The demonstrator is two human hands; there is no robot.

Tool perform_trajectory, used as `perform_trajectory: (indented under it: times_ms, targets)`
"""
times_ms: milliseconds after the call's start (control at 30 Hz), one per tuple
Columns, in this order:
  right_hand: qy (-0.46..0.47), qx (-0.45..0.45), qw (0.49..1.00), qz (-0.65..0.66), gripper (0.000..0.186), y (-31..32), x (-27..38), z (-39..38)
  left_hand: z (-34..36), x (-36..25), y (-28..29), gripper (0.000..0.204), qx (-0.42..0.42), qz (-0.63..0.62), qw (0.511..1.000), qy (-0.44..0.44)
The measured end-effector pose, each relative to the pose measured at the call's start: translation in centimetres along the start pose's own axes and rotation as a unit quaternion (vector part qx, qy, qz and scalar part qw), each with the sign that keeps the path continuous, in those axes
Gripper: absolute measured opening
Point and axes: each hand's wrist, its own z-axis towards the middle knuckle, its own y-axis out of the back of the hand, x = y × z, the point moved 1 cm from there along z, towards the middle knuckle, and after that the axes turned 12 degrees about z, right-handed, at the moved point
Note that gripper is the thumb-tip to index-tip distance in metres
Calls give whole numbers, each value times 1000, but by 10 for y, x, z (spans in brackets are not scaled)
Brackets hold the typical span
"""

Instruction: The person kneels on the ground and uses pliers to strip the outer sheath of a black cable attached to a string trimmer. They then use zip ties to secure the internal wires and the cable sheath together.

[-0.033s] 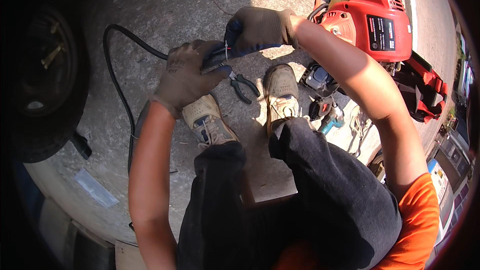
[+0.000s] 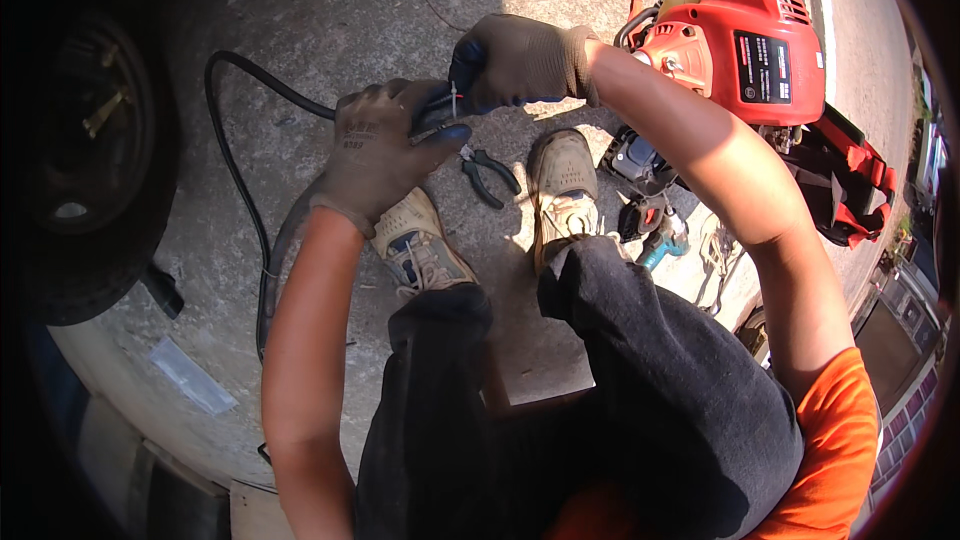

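My left hand [image 2: 378, 145], in a brown work glove with blue-coated fingers, is closed around a thick black cable [image 2: 280, 88]. My right hand [image 2: 522, 60], gloved the same way, is closed just to the right, its fingers pinched on the cable's end part; the fingers hide most of that end. Between the hands a thin white cable tie [image 2: 454, 105] stands across the cable, with a small bit of red beside it. Dark-green-handled pliers [image 2: 490, 178] lie on the ground just below the hands, their jaws partly hidden near my left thumb.
A red engine unit [image 2: 740, 45] with a black-and-red strap [image 2: 860, 195] stands at the right. Near my right shoe [image 2: 563, 175] lies a teal power tool [image 2: 662, 240]. A dark wheel [image 2: 90, 140] is at far left, with a clear plastic packet [image 2: 193, 376] on the concrete.
My left hand and forearm have shifted very slightly to the right. Both hands keep their hold on the cable; the pliers have not moved.
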Motion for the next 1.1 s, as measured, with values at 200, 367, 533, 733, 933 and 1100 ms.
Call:
perform_trajectory:
  times_ms: [200, 367, 533, 733, 933, 1100]
  targets:
    - [43, -28, 998, 46, 24, -5, -9, -3, 2, 2, -11, 36, -57, 1, 998, -27]
    - [42, -58, 997, 35, 22, -10, 1, -10, 0, 4, -3, 30, -36, 23, 999, -28]
    - [53, -79, 994, 45, 28, -16, -9, -19, -5, 7, 11, 29, -18, 49, 999, -13]
    - [119, -114, 986, -18, 28, -24, -14, -23, -14, 5, 2, 29, -55, 3, 999, 2]
    - [248, -184, 934, -178, 21, -35, -14, -26, -6, 0, -7, 24, -77, 13, 997, -4]
    - [277, -219, 927, -129, 18, -37, -18, -25, -1, 17, -12, 26, -38, -96, 995, 9]
